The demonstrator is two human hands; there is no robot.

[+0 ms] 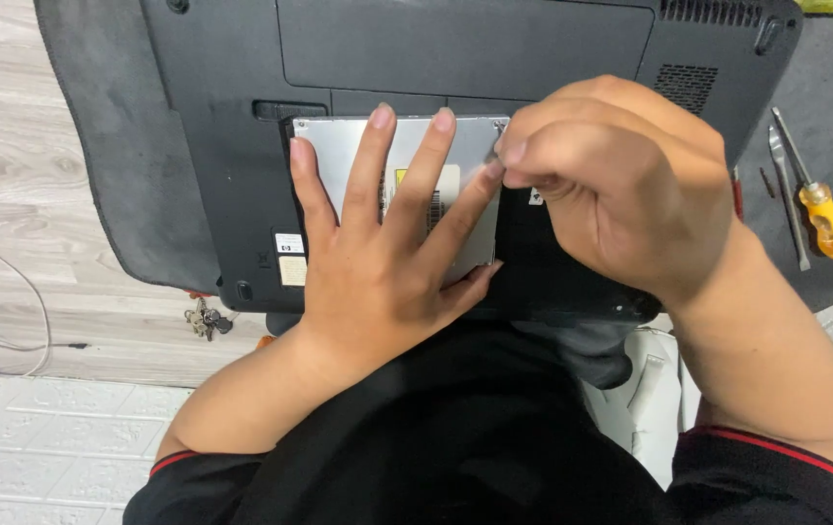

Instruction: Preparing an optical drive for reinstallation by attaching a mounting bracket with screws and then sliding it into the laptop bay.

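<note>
Left hand (pixel 378 243) lies flat, fingers spread, pressing the silver drive (pixel 344 156) at the laptop's (pixel 212 126) near edge. Right hand (pixel 611 185) is clenched, fingertips pinching at the drive's right corner; what it pinches is hidden. Risk: drive slips sideways if pressure eases.
</note>
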